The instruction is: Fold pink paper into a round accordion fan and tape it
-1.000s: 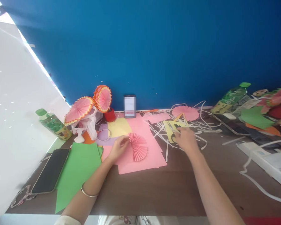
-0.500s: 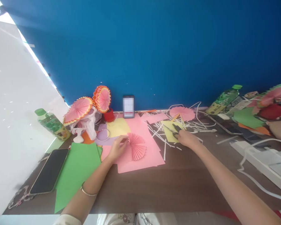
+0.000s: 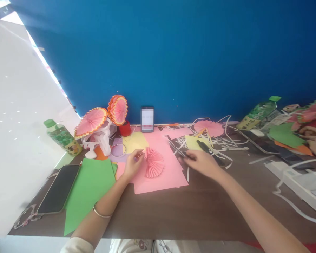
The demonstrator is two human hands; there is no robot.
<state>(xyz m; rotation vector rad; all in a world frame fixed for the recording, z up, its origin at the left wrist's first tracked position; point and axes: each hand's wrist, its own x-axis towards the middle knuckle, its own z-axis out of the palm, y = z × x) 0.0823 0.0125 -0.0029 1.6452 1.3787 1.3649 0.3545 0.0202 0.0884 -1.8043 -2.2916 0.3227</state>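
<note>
Fan of pink paper [image 3: 155, 163] pinched by left hand [image 3: 133, 164], right hand [image 3: 201, 163] blurred, grip unclear

The left hand [image 3: 133, 164] rests palm down at the end of a bare forearm that slants in from the lower left. Its wrist is straight, its fingers are bent, and the tips are gathered toward the thumb on the hand's far right side. The right hand [image 3: 200, 163] lies level with it and well apart to its right, palm down and slightly blurred, with fingers pointing leftward toward the left hand and a bare, nearly straight arm coming from the lower right.
</note>
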